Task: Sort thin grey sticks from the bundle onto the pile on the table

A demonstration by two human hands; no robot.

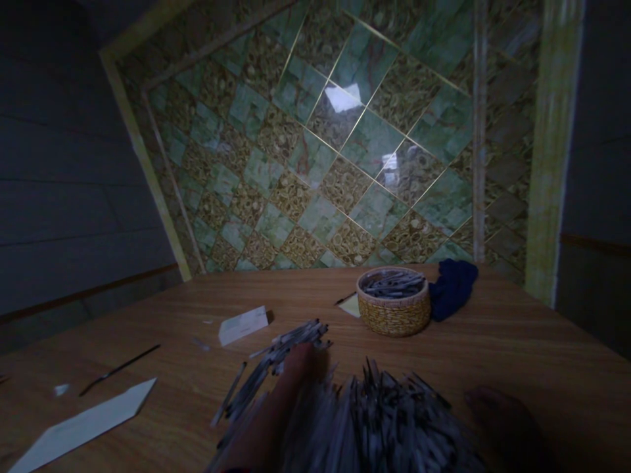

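A large heap of thin, pen-like sticks (394,420), grey and dark, lies at the near edge of the table, partly smeared by motion. My left hand (300,362) reaches over its left side and rests at a looser bundle of the same sticks (296,334). The fingers of that hand are hidden from me. To the right of the heap, apart from it, my right hand (503,410) is low over the table with its fingers stretched out and nothing visible in it; it is dark and partly cut off.
A round woven basket (394,316) holds more such sticks, with dark blue cloth (452,289) beside it. Pale paper (351,305) lies by the basket. A white folded card (243,325), a long pale strip (91,424) and a thin black stick (118,369) are on the left. A tiled wall (325,164) stands behind.
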